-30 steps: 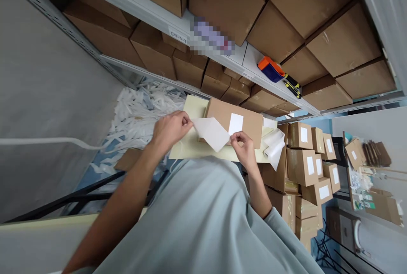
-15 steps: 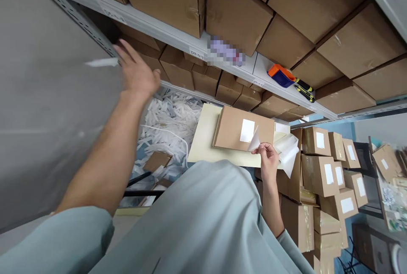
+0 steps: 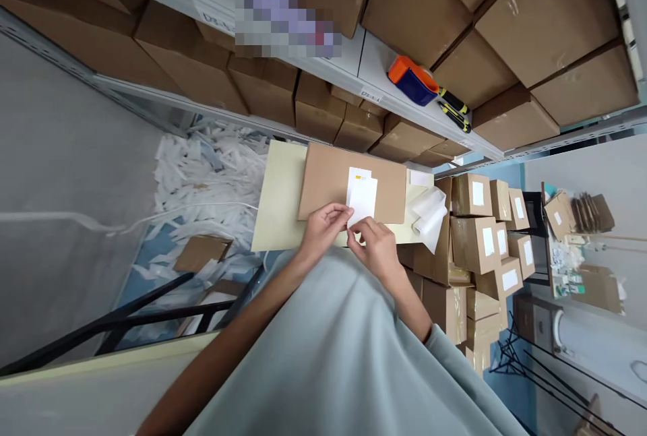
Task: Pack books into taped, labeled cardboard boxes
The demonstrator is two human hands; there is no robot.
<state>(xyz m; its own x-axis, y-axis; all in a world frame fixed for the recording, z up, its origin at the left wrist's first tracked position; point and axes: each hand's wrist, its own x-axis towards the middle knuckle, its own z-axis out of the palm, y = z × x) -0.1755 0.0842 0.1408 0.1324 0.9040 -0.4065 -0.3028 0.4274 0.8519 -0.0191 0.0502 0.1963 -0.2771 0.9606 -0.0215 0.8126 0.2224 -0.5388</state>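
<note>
White label extended over the carton.
Left hand pinched its near left edge; right hand curled at its near edge, grip unclear.

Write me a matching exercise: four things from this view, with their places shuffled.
1. Front white label
2. Orange-and-blue tool
3. White scraps
4. Curled white sheet

A. heaped on the floor
B. right end of the yellow tabletop
C. at fingertips of left hand and right hand
D. on the shelf

Pairs: 1-C, 2-D, 3-A, 4-B
</note>
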